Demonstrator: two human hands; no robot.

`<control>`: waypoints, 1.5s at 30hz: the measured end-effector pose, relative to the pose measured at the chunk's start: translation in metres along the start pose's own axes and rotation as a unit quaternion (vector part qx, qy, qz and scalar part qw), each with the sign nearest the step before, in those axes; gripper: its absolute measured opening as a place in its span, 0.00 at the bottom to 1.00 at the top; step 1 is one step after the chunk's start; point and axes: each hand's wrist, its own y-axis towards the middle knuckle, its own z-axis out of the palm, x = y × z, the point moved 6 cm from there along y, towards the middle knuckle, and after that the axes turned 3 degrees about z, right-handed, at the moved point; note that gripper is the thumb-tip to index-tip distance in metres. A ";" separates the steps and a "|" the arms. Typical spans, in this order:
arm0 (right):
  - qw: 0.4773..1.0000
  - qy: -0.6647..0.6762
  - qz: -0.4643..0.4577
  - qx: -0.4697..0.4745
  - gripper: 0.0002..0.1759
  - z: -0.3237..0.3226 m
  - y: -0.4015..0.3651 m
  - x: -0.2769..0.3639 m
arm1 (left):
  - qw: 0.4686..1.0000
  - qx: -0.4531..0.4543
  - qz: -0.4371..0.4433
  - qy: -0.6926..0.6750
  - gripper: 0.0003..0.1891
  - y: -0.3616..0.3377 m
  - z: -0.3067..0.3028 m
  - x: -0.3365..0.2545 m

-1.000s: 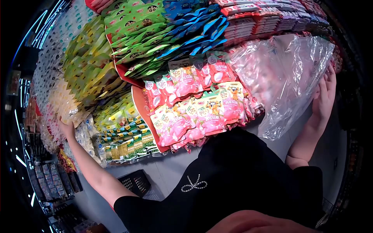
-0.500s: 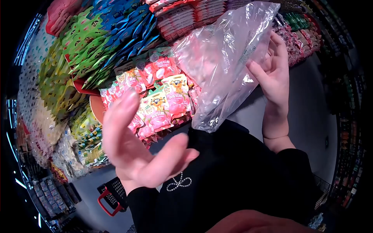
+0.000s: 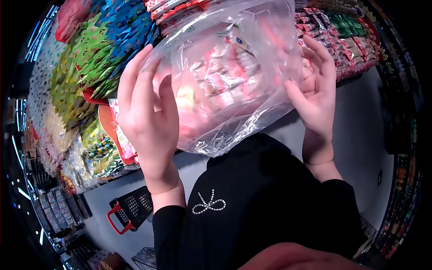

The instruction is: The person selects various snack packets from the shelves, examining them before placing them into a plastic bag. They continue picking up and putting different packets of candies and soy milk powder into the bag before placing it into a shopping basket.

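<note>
A clear plastic bag (image 3: pixel 270 96) is spread wide between my two hands, its mouth facing up and away from me. My left hand (image 3: pixel 150 103) has the bag's left edge between its fingers and thumb. At the opposite side, my right hand (image 3: pixel 317 90) grips the right edge, fingers curled behind the film and thumb in front. Pink and white snack packets show blurred through the bag, which hangs over their display bin. A few pink packets (image 3: pixel 128 146) peek out below my left hand.
Green packets (image 3: pixel 96 56) and blue packets (image 3: pixel 128 22) are heaped at the upper left. Wrapped sweets (image 3: pixel 355 47) lie at the upper right. A black basket with a red handle (image 3: pixel 118 220) stands on the floor at the lower left.
My left hand has moved up and taken hold of the bag's left edge. The bag has gone from a narrow hanging sheet to stretched wide. My right hand keeps its grip.
</note>
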 end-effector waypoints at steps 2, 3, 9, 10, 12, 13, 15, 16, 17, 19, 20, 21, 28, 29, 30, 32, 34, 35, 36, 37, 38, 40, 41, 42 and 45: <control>0.999 0.015 0.011 -0.034 0.35 -0.004 -0.003 0.004 | 0.999 -0.021 0.027 0.025 0.15 0.007 -0.007 -0.005; 0.999 0.016 0.013 -0.032 0.35 -0.008 -0.002 0.002 | 0.998 -0.031 0.040 0.032 0.16 0.010 -0.009 -0.006; 0.972 -0.210 -0.099 -0.039 0.36 -0.033 0.003 0.016 | 0.994 -0.084 0.058 0.050 0.15 0.033 -0.016 -0.025; 0.996 -0.004 -0.001 -0.086 0.33 -0.031 0.004 0.010 | 0.995 -0.074 0.062 -0.009 0.15 0.034 -0.012 -0.024; 0.985 -0.078 -0.103 -0.111 0.33 -0.030 0.004 0.025 | 0.995 -0.039 0.065 -0.066 0.17 0.033 -0.003 -0.029; 0.958 -0.152 -0.202 -0.136 0.34 -0.028 0.001 0.038 | 0.991 -0.044 0.109 -0.061 0.17 0.033 0.001 -0.030; 0.931 -0.199 -0.288 -0.100 0.30 -0.019 -0.007 0.069 | 0.991 -0.023 0.101 -0.086 0.17 0.034 0.008 -0.038; 0.893 -0.278 -0.353 0.032 0.28 -0.005 -0.006 0.083 | 0.993 -0.012 0.077 -0.092 0.16 0.032 0.009 -0.041; 0.873 -0.248 -0.397 0.139 0.20 0.014 -0.005 0.084 | 0.994 -0.001 0.055 -0.098 0.16 0.031 0.010 -0.044; 0.881 -0.282 -0.335 0.182 0.14 0.050 0.006 0.064 | 0.988 -0.029 0.124 -0.087 0.15 0.032 0.012 -0.057; 0.874 -0.364 -0.241 0.215 0.11 0.063 0.017 0.047 | 0.987 -0.031 0.127 -0.088 0.15 0.032 0.012 -0.058; 0.841 -0.455 -0.210 0.205 0.10 0.071 0.030 0.020 | 0.987 -0.030 0.140 -0.077 0.15 0.030 0.012 -0.059; 0.590 -0.781 -0.133 0.156 0.07 0.048 0.111 -0.120 | 0.975 -0.050 0.213 -0.050 0.15 0.024 0.020 -0.049; 0.583 -0.783 -0.174 0.128 0.07 0.047 0.113 -0.124 | 0.962 -0.076 0.258 -0.046 0.16 0.021 0.019 -0.047; 0.626 -0.767 -0.099 0.099 0.07 0.044 0.113 -0.113 | 0.973 -0.019 0.230 -0.025 0.17 0.024 0.016 -0.056; 0.647 -0.748 -0.091 0.118 0.08 0.051 0.111 -0.096 | 0.975 0.011 0.221 0.005 0.17 0.027 0.012 -0.053; 0.668 -0.727 -0.078 0.137 0.09 0.055 0.105 -0.090 | 0.978 -0.033 0.202 -0.039 0.17 0.023 0.009 -0.051; 0.668 -0.724 -0.082 0.151 0.10 0.058 0.102 -0.089 | 0.978 -0.032 0.203 -0.040 0.17 0.022 0.009 -0.050; 0.668 -0.721 -0.087 0.165 0.11 0.060 0.099 -0.087 | 0.977 -0.043 0.207 -0.025 0.17 0.022 0.008 -0.050; 0.667 -0.722 -0.088 0.163 0.11 0.060 0.096 -0.084 | 0.976 -0.054 0.210 -0.010 0.17 0.022 0.008 -0.049; 0.703 -0.675 -0.188 0.122 0.11 0.063 0.089 -0.067 | 0.976 -0.056 0.210 -0.010 0.17 0.023 0.011 -0.044; 0.728 -0.617 -0.287 0.080 0.12 0.065 0.073 -0.041 | 0.958 -0.115 0.262 -0.036 0.15 0.021 0.012 -0.035; 0.769 -0.563 -0.293 0.076 0.11 0.064 0.066 -0.026 | 0.958 -0.116 0.261 -0.035 0.15 0.018 0.010 -0.034; 0.806 -0.506 -0.299 0.070 0.10 0.064 0.061 -0.012 | 0.977 -0.076 0.196 -0.018 0.14 0.019 0.012 -0.028; 0.926 -0.316 -0.206 0.032 0.10 0.050 0.052 0.014 | 0.988 -0.045 0.149 0.006 0.15 0.022 0.014 -0.013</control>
